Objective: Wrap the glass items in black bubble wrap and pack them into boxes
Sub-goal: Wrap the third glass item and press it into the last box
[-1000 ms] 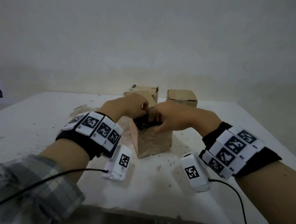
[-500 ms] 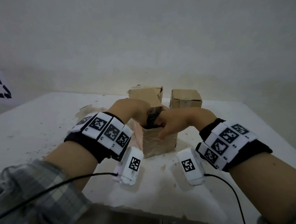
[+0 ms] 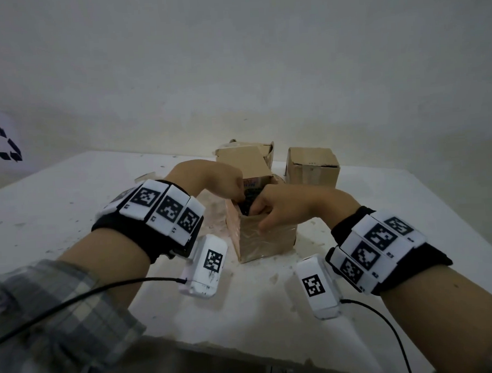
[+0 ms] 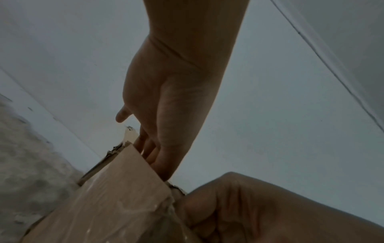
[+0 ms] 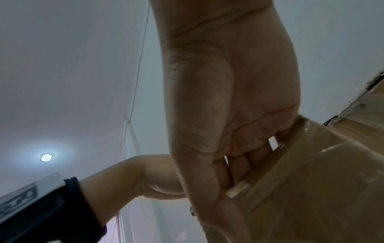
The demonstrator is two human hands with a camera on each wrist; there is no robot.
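Note:
A small taped cardboard box [image 3: 266, 239] stands on the white table [image 3: 55, 219], with a black bubble-wrapped bundle [image 3: 248, 199] showing in its open top. My left hand [image 3: 210, 179] reaches down from the left; in the left wrist view its straight fingers [image 4: 153, 152] go behind the box [image 4: 116, 189] wall, tips hidden, thumb held apart. My right hand [image 3: 288, 209] comes from the right. Its fingers [image 5: 245, 162] curl over the near rim of the box [image 5: 311, 180] and the thumb lies on the front wall.
Two more cardboard boxes stand behind: one with raised flaps [image 3: 246, 163], one closed [image 3: 312, 168]. Crumbs and scraps litter the tabletop. The table's near edge [image 3: 247, 346] runs below my wrists. A white object with a recycling sign [image 3: 3, 140] is at far left.
Half a second ago the black bundle stood above the rim between my hands; now it sits lower in the box, and both hands have followed it down.

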